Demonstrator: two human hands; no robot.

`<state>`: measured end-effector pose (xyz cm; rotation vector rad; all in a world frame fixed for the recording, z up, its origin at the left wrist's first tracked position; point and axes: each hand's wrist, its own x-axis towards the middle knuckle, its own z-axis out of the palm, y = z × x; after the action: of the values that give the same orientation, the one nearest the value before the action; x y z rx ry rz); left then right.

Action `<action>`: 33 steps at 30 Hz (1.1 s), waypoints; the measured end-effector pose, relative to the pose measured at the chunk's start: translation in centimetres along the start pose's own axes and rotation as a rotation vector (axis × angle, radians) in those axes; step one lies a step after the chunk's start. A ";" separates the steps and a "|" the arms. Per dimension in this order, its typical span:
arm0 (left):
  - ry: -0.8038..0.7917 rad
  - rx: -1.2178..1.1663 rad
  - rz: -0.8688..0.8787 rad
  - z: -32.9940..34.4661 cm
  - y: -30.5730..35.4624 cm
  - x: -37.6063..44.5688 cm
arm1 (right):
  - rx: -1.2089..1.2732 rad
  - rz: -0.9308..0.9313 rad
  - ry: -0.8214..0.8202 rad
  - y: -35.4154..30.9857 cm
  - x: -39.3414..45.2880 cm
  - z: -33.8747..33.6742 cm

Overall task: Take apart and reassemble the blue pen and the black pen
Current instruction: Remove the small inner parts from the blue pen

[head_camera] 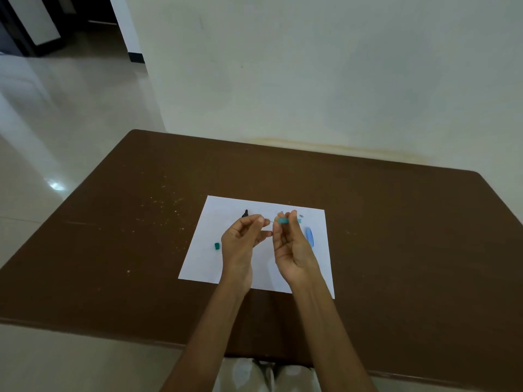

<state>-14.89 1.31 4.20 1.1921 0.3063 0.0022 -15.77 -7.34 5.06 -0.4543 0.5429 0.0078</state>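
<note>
Both hands hover over a white sheet of paper (215,210). My right hand (291,247) pinches a short teal pen piece (283,220) between thumb and fingertips. My left hand (242,241) pinches a thin refill (270,221) whose tip points at that teal piece. A black pen part (245,213) pokes out behind my left fingers, mostly hidden. A small teal cap piece (217,246) lies on the paper to the left. A translucent blue pen barrel (310,236) lies to the right of my right hand. A tiny grey bit (301,215) sits near the paper's far edge.
The paper lies on a brown table (113,236) with pale specks on its left half. A light wall stands right behind the table's far edge. Tiled floor opens to the left.
</note>
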 end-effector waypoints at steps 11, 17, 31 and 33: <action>0.049 0.188 0.146 0.0 0.5 -0.3 | -0.041 -0.041 0.042 1.1 0.1 0.1; 0.055 0.316 0.205 -0.3 0.3 -0.2 | -0.079 -0.046 0.071 1.7 0.2 0.2; 0.034 0.394 0.350 -4.7 1.5 0.6 | 0.008 0.137 0.022 6.1 -0.9 2.0; 0.003 0.413 0.367 -4.8 1.4 0.6 | 0.020 0.159 0.018 6.0 -1.0 1.8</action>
<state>-15.24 6.32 3.73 1.6457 0.0858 0.2714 -16.50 -1.05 4.37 -0.3911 0.5956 0.1503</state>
